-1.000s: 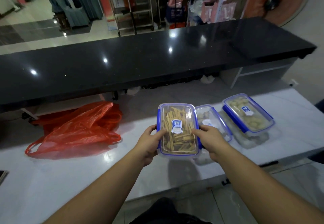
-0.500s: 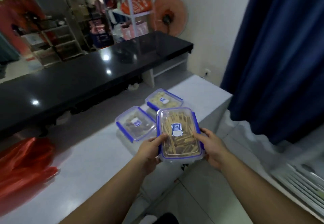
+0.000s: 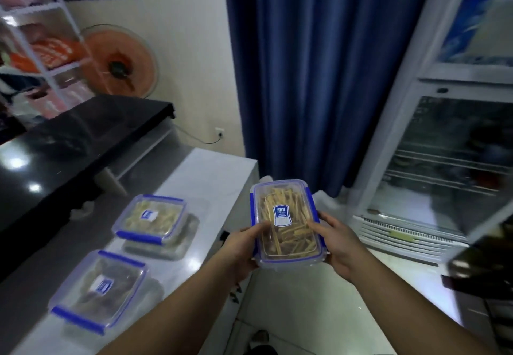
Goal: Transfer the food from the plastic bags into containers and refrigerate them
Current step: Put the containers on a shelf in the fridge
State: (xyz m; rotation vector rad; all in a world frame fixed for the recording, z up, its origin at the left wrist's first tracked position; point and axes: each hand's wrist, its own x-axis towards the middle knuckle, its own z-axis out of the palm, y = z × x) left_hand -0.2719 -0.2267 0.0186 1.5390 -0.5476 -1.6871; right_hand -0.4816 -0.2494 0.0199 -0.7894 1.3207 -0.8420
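Both hands hold a clear lidded container [image 3: 286, 221] with blue clips, filled with pale yellow food sticks, in the air off the counter's end. My left hand [image 3: 240, 246] grips its left side and my right hand [image 3: 340, 243] its right side. Two more lidded containers stay on the white counter [image 3: 211, 177]: one with yellowish food [image 3: 150, 220] stacked on another box, one with darker food [image 3: 98, 289] nearer me. A glass-door fridge [image 3: 444, 171] stands at the right, its door shut.
A dark blue curtain [image 3: 308, 71] hangs ahead between the wall and the fridge. A raised black counter top [image 3: 83, 138] runs along the left. An orange fan [image 3: 119, 63] and shelving stand behind it. A dark object [image 3: 483, 260] sits at the right edge.
The view has swung right from the counter toward the curtain and fridge. The held container has left the counter and moved with my hands; the red bag is out of view.
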